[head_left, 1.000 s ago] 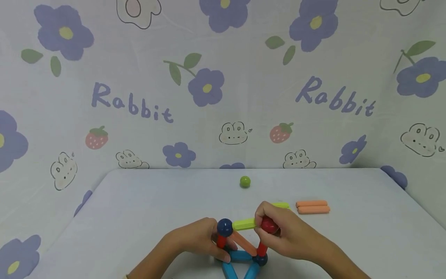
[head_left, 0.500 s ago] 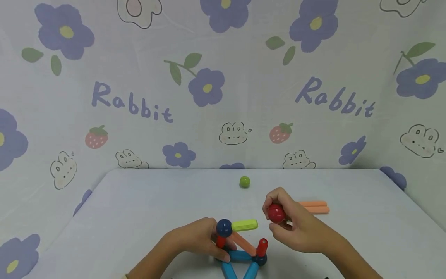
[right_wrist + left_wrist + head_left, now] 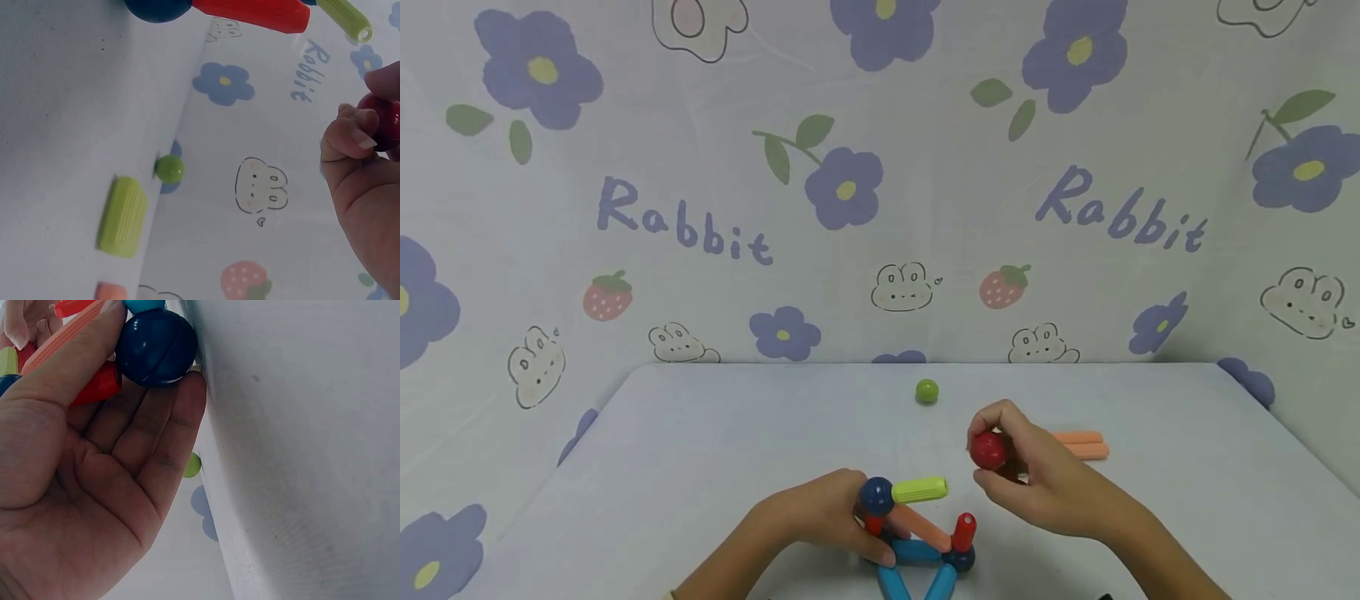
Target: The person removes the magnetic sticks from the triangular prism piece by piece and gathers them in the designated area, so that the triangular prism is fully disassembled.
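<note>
My left hand (image 3: 820, 512) grips the left corner of a frame of magnetic rods and balls, its fingers around a navy ball (image 3: 156, 347) and a red rod (image 3: 100, 384). Blue rods (image 3: 917, 550) form the base. An orange rod (image 3: 923, 528) slants down to the right corner, where a red rod (image 3: 964, 532) stands with its top end bare. Another navy ball (image 3: 877, 496) tops the left side, and a yellow-green rod (image 3: 921, 489) juts from it to the right, its far end free. Above and right of the frame, my right hand (image 3: 1037, 483) pinches a red ball (image 3: 988, 451).
A green ball (image 3: 927, 391) lies farther back on the white table (image 3: 760, 417). Two orange rods (image 3: 1084, 445) lie behind the right hand, partly covered by it. In the right wrist view a loose yellow-green rod (image 3: 123, 217) rests on the table.
My right hand has pulled the red ball off the frame, up and away from the yellow-green rod and the right red rod. The upper navy ball and its rod have shifted slightly left.
</note>
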A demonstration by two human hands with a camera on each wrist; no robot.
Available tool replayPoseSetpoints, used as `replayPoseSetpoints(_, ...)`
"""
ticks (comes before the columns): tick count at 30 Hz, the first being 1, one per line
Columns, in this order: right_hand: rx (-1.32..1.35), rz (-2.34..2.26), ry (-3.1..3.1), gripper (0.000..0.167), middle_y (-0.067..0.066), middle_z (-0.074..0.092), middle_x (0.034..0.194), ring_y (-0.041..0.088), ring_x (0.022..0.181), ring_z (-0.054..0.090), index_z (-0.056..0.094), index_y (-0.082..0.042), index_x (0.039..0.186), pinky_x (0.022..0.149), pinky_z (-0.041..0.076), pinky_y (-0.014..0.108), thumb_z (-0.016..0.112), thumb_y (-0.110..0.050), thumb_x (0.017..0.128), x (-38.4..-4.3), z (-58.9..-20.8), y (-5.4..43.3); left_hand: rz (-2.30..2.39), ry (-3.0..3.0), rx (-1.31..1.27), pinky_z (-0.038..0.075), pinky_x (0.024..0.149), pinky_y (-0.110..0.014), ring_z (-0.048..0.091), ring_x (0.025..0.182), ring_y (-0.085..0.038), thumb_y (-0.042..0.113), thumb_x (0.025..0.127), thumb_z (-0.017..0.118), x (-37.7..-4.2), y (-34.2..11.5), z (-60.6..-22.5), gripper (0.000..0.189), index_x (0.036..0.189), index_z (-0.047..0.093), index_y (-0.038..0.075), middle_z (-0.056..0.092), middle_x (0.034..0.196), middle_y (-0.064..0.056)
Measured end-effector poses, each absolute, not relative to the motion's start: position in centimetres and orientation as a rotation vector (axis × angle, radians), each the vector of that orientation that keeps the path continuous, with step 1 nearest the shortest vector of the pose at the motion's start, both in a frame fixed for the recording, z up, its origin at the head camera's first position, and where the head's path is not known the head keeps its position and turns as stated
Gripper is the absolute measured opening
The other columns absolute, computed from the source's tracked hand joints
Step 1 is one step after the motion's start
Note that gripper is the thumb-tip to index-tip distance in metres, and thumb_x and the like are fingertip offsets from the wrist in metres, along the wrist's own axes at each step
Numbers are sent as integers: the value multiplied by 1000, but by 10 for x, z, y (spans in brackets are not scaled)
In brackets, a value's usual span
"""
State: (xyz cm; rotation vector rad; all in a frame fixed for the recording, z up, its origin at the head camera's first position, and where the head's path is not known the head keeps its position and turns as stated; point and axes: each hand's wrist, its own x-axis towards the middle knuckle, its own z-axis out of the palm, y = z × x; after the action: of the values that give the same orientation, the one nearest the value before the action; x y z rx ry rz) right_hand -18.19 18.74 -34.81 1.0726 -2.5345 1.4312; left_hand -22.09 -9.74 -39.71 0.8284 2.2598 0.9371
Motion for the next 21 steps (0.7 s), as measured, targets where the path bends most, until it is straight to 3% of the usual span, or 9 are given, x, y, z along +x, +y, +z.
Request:
replayPoseSetpoints(4,1104,1325,-2493,47,1,57,112,18,84,60,55,-21,125,64,57,30,72,2,89,-188,-349,191,938,2252,835,48,79,-26,59,80,-8,18,81,86,-222,-98,-397,24,104,79,18,71,87,13)
replayPoseSetpoints(9,1065,1263,-2502,45,-2,62,107,15,83,62,58,-14,126,64,56,29,77,-3,87,-206,-352,199,938,2251,818,47,80,-27,58,80,-8,19,81,86,-221,-97,-398,25,105,79,19,71,87,12)
replayPoseSetpoints(15,860,1136,-2712,38,1,66,104,16,89,65,61,-8,118,74,57,29,80,-8,85,-244,-354,205,935,2245,833,47,84,-27,59,83,-7,18,81,85,-222,-97,-399,25,106,80,20,71,91,14)
replayPoseSetpoints(21,746,974,-2910,32,7,66,107,23,93,64,64,-5,115,78,58,35,78,-7,86,-291,-360,205,929,2249,818,47,80,-27,59,82,-8,19,81,85,-222,-98,-399,24,105,80,20,71,89,13)
